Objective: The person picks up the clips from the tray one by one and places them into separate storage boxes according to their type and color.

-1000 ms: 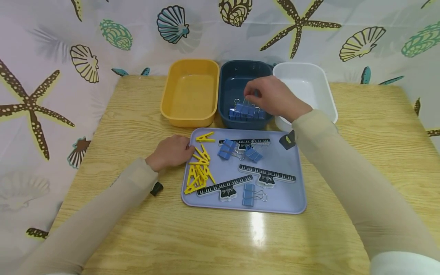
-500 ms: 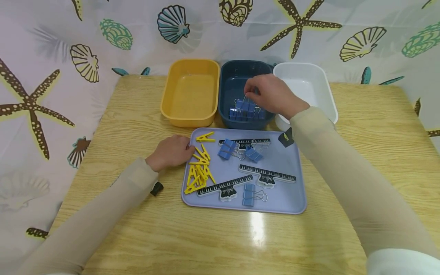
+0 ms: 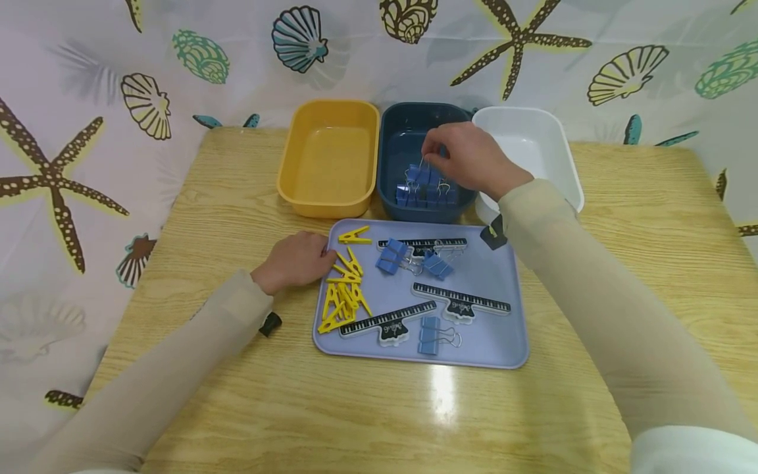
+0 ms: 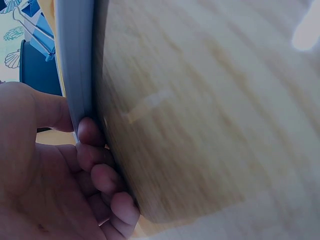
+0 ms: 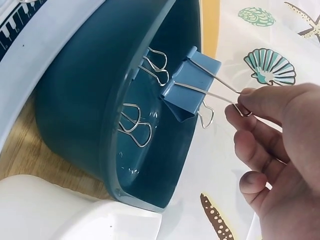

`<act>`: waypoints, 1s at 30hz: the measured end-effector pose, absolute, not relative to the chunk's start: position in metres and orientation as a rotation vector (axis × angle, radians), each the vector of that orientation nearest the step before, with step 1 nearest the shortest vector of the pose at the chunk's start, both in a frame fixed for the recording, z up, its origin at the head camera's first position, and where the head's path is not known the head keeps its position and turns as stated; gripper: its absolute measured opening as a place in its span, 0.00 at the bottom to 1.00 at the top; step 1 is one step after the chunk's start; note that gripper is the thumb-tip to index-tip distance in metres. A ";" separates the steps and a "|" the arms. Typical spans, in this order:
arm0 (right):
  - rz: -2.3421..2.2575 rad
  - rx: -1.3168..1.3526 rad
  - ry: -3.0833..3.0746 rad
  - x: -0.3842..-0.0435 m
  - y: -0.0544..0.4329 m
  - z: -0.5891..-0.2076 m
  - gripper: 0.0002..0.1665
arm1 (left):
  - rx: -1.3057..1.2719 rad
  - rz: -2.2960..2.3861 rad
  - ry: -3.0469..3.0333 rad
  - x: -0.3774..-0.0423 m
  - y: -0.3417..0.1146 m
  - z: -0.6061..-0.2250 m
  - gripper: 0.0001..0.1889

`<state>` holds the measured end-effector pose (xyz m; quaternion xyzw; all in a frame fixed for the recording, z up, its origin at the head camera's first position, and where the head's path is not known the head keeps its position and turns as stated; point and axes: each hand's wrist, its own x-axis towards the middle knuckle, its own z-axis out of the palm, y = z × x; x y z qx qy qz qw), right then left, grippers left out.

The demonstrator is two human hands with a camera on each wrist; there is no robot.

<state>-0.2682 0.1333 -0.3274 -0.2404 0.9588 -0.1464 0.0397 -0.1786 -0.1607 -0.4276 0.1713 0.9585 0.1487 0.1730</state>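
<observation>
Over the dark blue bin (image 3: 426,214), my right hand (image 3: 474,155) pinches the wire handles of a blue binder clip (image 5: 192,85) between thumb and fingers. In the right wrist view the clip hangs tilted at the bin's mouth, and wire handles (image 5: 136,131) of other clips show inside the bin. My left hand (image 3: 299,260) grips the left rim of the lavender tray (image 3: 485,342). The left wrist view shows the thumb on one side of the tray rim (image 4: 77,55) and the fingers curled beneath. On the tray lie yellow clothespins (image 3: 343,299), piano-keyboard clips (image 3: 462,301) and blue binder clips (image 3: 429,336).
A yellow bin (image 3: 328,168) stands left of the dark blue one, and a white bin (image 3: 530,155) stands to its right, partly behind my right forearm. A shell-patterned cloth (image 3: 367,59) rises behind the wooden table (image 3: 266,408).
My right hand has shifted slightly toward the back of the bin, with the pinched binder clip moving the same way. The left hand and the tray have stayed in place.
</observation>
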 end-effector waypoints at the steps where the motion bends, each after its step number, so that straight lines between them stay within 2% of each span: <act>1: -0.449 -0.737 2.942 -0.269 0.134 -0.328 0.11 | 0.486 0.424 2.719 -0.179 -0.161 -0.427 0.20; 30: -0.495 -0.672 3.006 -0.274 0.124 -0.333 0.10 | 0.484 0.427 2.710 -0.180 -0.161 -0.429 0.21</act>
